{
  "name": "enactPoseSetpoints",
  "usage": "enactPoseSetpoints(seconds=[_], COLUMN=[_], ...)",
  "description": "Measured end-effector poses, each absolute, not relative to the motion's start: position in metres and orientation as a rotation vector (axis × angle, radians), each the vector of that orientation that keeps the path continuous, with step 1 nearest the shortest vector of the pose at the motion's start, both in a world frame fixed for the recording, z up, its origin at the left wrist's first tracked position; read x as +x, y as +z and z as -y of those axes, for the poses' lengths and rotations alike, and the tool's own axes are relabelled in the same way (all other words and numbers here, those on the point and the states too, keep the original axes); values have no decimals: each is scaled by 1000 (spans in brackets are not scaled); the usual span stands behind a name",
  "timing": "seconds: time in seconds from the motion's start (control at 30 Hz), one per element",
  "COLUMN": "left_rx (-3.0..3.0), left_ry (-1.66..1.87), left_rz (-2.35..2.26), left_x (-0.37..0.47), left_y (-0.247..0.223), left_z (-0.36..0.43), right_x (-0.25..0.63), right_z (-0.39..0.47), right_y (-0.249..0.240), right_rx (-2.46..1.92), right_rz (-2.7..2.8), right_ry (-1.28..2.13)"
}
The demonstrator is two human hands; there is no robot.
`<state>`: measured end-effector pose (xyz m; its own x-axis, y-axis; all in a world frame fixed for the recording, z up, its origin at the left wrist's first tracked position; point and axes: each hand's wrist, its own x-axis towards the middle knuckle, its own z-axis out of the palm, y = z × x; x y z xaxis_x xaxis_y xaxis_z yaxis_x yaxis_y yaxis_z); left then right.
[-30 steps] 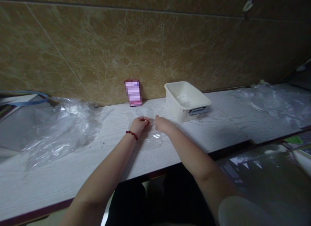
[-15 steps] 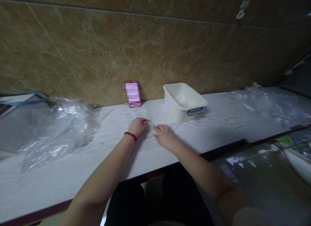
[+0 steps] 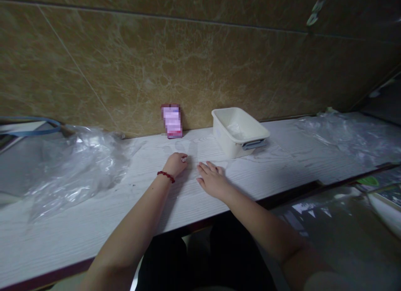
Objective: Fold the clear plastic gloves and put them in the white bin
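Note:
My left hand [image 3: 174,164], with a red bead bracelet [image 3: 166,175] at its wrist, is over the white wood-grain tabletop [image 3: 194,203]. Its fingers are closed in a pinch; a small pale or clear bit shows at the fingertips, too small to name. To its right, my right hand [image 3: 213,180] lies palm down on the tabletop with its fingers apart and holds nothing. A gap separates the two hands. Behind the right hand stands a cream plastic bin [image 3: 230,147] with a grey handle and some clear plastic inside.
A phone [image 3: 172,122] with a blurred screen leans against the brown marbled wall [image 3: 194,65]. Crumpled clear plastic [image 3: 90,170] lies at the left beside a grey box-like thing [image 3: 28,157]. More clear plastic [image 3: 354,134] is spread at the right.
The clear strip seen between both hands is no longer visible there. My right hand has spread its fingers, and my left hand has shifted slightly left, widening the gap.

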<state>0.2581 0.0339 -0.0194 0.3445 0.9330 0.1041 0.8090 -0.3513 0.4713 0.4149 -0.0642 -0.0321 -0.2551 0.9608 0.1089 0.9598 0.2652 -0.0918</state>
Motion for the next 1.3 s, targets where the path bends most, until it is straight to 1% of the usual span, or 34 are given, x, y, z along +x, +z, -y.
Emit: enactPoseSetpoints(seconds=[0.23, 0.33, 0.4, 0.5, 0.83, 1.1, 1.3], left_rx=[2559, 2689, 2668, 2555, 2523, 2523, 2703], left_ry=[480, 389, 315, 269, 184, 213, 67], left_rz=[-1535, -1261, -1074, -965, -1015, -1069, -1161], left_x=[253, 256, 262, 270, 260, 259, 258], left_y=[-12, -15, -20, -28, -40, -38, -39], left_z=[-25, -16, -11, -7, -11, -13, -14], right_x=[417, 417, 417, 417, 426, 433, 435], right_z=[63, 64, 65, 66, 87, 115, 131], right_y=[-35, -35, -33, -31, -27, -20, -24], right_rx=[-1809, -1788, -1780, -1794, -1752, -1716, -1701], right_rz=[2364, 2377, 2390, 2399, 2480, 2547, 2539], right_ry=[13, 5, 5, 20, 35, 85, 111])
